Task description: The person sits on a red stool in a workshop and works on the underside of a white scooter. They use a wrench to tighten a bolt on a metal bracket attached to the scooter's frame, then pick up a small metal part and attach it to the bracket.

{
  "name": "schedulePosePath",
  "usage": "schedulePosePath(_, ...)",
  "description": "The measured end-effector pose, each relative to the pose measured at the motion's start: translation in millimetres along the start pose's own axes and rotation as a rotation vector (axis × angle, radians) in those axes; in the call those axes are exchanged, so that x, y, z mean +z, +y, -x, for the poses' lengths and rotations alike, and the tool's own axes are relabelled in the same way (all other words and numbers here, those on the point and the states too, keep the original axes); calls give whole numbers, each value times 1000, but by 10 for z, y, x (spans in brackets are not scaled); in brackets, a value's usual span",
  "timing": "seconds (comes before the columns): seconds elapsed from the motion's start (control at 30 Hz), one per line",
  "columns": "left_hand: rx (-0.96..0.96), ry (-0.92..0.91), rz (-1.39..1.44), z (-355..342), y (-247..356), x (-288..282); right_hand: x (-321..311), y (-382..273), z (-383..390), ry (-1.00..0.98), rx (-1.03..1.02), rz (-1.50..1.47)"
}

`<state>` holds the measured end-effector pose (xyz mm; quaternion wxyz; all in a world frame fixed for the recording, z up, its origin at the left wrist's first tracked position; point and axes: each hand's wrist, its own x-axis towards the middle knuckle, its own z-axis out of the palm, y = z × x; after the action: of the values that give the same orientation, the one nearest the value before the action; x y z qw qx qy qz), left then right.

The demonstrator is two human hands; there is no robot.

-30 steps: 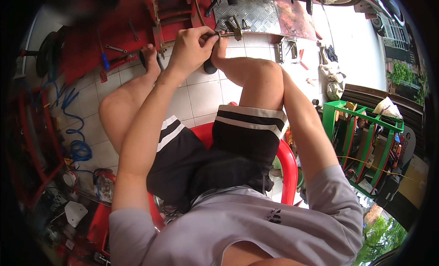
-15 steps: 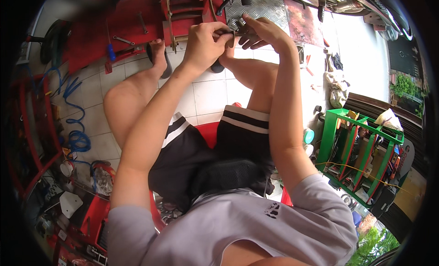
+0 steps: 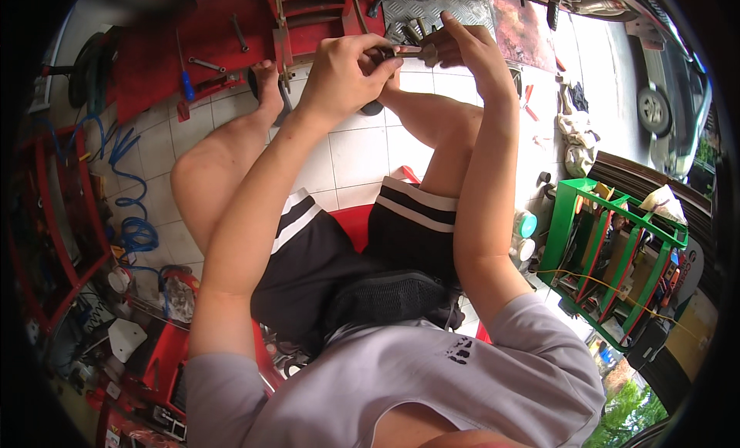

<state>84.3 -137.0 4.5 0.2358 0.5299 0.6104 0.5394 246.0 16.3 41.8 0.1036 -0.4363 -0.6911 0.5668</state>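
Note:
My left hand [image 3: 347, 74] is closed, its thumb and fingers pinching a small dark metal piece [image 3: 383, 55] whose exact kind I cannot make out. A short thin rod with a wider, pale metallic end [image 3: 428, 56] sticks out from it to the right. That wider end lies against or just in front of the fingers of my right hand [image 3: 474, 59]. The right hand's fingers are stretched out and its index finger points up and away. Both hands are raised in front of my knees, near the red work platform [image 3: 154, 51].
Wrenches [image 3: 206, 65] and a blue-handled screwdriver [image 3: 187, 86] lie on the platform. A coiled blue hose [image 3: 139, 234] rests on the tiles at left. A green rack [image 3: 566, 217] of tools and parts stands at right. Rags [image 3: 578, 140] lie beyond it. A car [image 3: 663, 109] shows outside.
The rod and its wider end now show between my hands. My right hand has shifted a little to the right. A car has come into view outside at the right.

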Motion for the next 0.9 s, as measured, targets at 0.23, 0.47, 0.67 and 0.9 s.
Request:
schedulePosePath(0.23, 3, 6, -10, -17, -14, 28, -32, 19, 10, 28, -116, -183)
schedulePosePath(0.47, -5, -14, -28, -14, -1, 12, -19, -109, 84, 105, -166, -115)
schedulePosePath(0.67, -6, -23, -25, -15, 7, 10, -157, -4, 21, 61, -166, -86)
schedulePosePath(0.9, -10, -24, -34, -10, -9, 7, -20, -2, 45, -139, 208, 69)
